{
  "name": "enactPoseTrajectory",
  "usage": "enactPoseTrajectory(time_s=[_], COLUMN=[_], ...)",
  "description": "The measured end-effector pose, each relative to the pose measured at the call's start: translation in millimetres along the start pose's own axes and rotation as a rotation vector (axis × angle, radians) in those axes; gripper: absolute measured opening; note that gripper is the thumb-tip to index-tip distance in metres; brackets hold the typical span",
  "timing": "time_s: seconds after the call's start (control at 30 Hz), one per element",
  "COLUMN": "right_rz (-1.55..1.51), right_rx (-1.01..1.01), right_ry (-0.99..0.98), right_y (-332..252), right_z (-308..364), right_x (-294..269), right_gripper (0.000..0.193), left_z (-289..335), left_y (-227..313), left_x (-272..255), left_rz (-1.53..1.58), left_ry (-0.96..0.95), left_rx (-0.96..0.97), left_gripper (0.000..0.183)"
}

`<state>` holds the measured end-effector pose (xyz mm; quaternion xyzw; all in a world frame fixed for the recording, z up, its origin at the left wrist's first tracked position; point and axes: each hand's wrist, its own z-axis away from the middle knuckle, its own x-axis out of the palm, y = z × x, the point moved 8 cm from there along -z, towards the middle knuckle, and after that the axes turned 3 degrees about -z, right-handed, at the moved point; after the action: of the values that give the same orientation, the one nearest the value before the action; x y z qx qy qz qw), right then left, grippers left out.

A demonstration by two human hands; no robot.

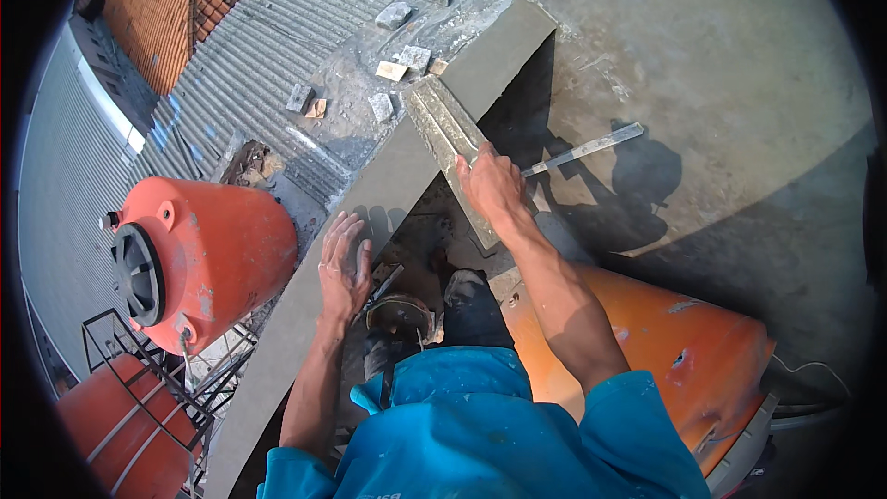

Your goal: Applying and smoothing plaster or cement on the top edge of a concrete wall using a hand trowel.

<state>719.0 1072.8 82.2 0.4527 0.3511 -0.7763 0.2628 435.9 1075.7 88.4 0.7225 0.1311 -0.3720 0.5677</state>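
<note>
My right hand (pixel 494 187) is closed around the handle of a long plastering float (pixel 442 122). Its cement-smeared board lies slantwise across the top of a smooth grey rendered wall (pixel 388 171), and its near end hangs over the inner side. Lower down the same wall, my left hand (pixel 344 263) has its fingers stretched out flat and holds nothing. The hand is over the wall top; whether it presses on the surface is hard to tell. Below, between my left forearm and leg, a bucket (pixel 399 314) is partly visible.
Broken block pieces (pixel 394 16) lie on the rough ledge beyond the wall, beside a corrugated roof (pixel 277 55). A red-orange tank (pixel 222 249) with a black lid stands left; an orange tank (pixel 647 342) lies right. A flat pale bar (pixel 591 148) is right of my right hand.
</note>
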Motion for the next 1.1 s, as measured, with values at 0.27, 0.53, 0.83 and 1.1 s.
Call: enactPoseTrajectory(time_s=[0.27, 0.53, 0.83, 1.1], right_rz=[-0.034, 0.021, 0.075, 0.046], right_rx=[0.127, 0.035, 0.113, 0.06], right_ry=[-0.028, 0.038, -0.039, 0.035], right_y=[49, -6, 12, 15], right_z=[54, 16, 62, 48], right_x=[2, 2, 21, 1], right_gripper=[0.049, 0.048, 0.052, 0.051], left_z=[58, 45, 86, 116], left_y=[-41, 8, -11, -12], left_x=[-41, -8, -25, -31], left_rz=[-0.041, 0.111, 0.137, 0.15], left_ry=[0.018, -0.089, -0.068, -0.069], left_rx=[-0.015, 0.039, -0.029, -0.091], left_gripper=[0.028, 0.028, 0.025, 0.027])
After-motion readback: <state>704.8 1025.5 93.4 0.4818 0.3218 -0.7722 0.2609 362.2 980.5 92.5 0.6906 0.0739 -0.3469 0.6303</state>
